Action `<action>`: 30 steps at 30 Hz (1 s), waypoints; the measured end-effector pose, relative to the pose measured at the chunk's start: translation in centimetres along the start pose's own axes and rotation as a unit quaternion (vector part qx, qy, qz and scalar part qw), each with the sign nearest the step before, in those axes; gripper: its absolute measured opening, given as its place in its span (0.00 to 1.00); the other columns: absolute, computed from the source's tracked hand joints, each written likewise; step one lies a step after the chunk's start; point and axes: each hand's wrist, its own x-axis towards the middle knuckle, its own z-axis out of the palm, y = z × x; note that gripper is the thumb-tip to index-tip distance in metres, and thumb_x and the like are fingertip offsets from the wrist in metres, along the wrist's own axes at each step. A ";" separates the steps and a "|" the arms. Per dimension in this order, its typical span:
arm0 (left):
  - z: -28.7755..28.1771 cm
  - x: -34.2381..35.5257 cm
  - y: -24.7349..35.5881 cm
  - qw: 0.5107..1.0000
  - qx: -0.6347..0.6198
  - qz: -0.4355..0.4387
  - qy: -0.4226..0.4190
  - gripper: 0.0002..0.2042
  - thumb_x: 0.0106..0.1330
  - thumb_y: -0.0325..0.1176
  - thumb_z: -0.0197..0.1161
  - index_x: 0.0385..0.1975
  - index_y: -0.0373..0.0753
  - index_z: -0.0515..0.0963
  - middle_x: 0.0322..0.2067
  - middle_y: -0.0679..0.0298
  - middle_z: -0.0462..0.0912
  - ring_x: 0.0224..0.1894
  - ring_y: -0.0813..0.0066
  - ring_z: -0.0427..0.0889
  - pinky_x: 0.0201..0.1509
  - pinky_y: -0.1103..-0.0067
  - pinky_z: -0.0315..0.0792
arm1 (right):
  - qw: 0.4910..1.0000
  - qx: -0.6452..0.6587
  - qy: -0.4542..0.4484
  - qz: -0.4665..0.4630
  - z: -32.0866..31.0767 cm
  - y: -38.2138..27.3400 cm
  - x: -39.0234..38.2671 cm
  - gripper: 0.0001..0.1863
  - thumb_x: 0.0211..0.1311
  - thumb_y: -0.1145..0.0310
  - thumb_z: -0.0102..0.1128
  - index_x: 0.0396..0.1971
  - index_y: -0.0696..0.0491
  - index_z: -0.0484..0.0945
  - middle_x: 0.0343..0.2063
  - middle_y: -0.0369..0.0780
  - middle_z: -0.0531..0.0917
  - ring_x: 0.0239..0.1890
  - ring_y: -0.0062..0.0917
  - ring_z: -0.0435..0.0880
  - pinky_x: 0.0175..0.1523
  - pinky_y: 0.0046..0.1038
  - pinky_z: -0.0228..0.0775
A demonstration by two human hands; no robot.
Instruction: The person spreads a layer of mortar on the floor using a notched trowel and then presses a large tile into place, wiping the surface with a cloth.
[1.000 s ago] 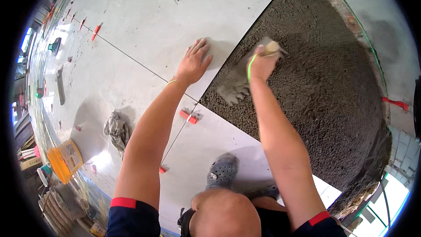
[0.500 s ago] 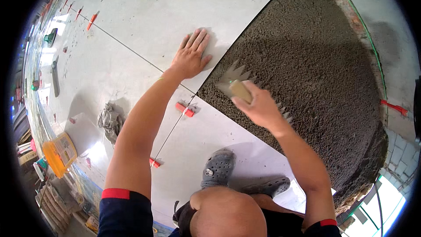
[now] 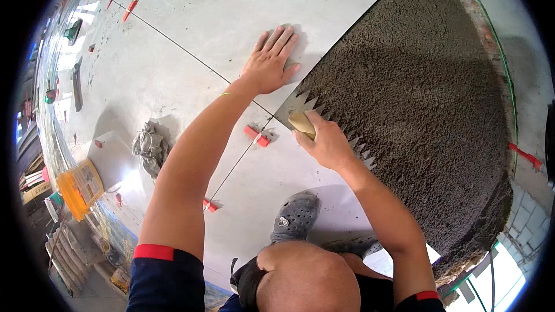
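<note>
My right hand (image 3: 328,143) is closed round the pale handle of a notched trowel (image 3: 302,125). The trowel's toothed metal blade lies at the near left corner of a dark, grainy mortar bed (image 3: 416,92), along the edge of the light grey tiles. Part of the blade is hidden under my hand and forearm. Flat on a large grey tile (image 3: 214,17), just left of the mortar, my left hand (image 3: 272,65) rests with its fingers spread. Nothing is in it. A red tile-levelling wedge (image 3: 256,136) sits in a joint near the tile corner.
A crumpled grey rag (image 3: 151,149) and a yellow bucket (image 3: 81,189) are at the left. More red wedges (image 3: 130,10) line the far joint. A green line (image 3: 502,60) runs along the mortar's right rim. My grey clog (image 3: 296,216) stands on the near tile.
My right hand has drawn the trowel left and toward me, up to the mortar's corner by the tile edge. My left hand keeps its place on the tile; the whole view has shifted slightly.
</note>
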 end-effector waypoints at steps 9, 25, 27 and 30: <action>0.2 0.0 -0.5 1.000 -0.007 0.004 0.012 0.36 0.74 0.53 0.52 0.76 0.41 0.54 0.78 0.58 0.50 0.80 0.59 0.45 0.82 0.61 0.40 | 0.998 -0.034 -0.050 0.005 -0.4 0.4 -0.8 0.24 0.67 0.61 0.63 0.53 0.62 0.70 0.32 0.59 0.84 0.39 0.57 0.84 0.43 0.50 0.75; -0.2 0.4 -1.1 0.999 -0.016 0.034 0.027 0.31 0.76 0.44 0.53 0.76 0.43 0.56 0.76 0.56 0.54 0.79 0.56 0.49 0.81 0.60 0.42 | 0.974 -0.085 -0.127 0.165 -6.3 11.3 -17.8 0.23 0.62 0.63 0.65 0.53 0.54 0.69 0.37 0.51 0.85 0.44 0.51 0.84 0.49 0.48 0.74; 0.1 -0.9 -2.1 1.000 0.013 -0.001 0.011 0.30 0.77 0.42 0.52 0.76 0.43 0.56 0.76 0.57 0.55 0.79 0.59 0.50 0.81 0.60 0.42 | 0.971 -0.102 -0.130 0.171 -6.9 13.1 -20.6 0.22 0.63 0.61 0.64 0.52 0.53 0.69 0.37 0.50 0.85 0.44 0.50 0.83 0.50 0.48 0.74; 0.8 -6.0 -1.2 0.993 -0.071 -0.094 0.016 0.28 0.79 0.42 0.50 0.75 0.42 0.58 0.74 0.55 0.61 0.76 0.55 0.56 0.80 0.62 0.47 | 0.978 -0.093 -0.094 0.159 -6.9 16.7 -25.5 0.20 0.63 0.59 0.64 0.49 0.51 0.69 0.39 0.49 0.85 0.47 0.48 0.84 0.51 0.49 0.74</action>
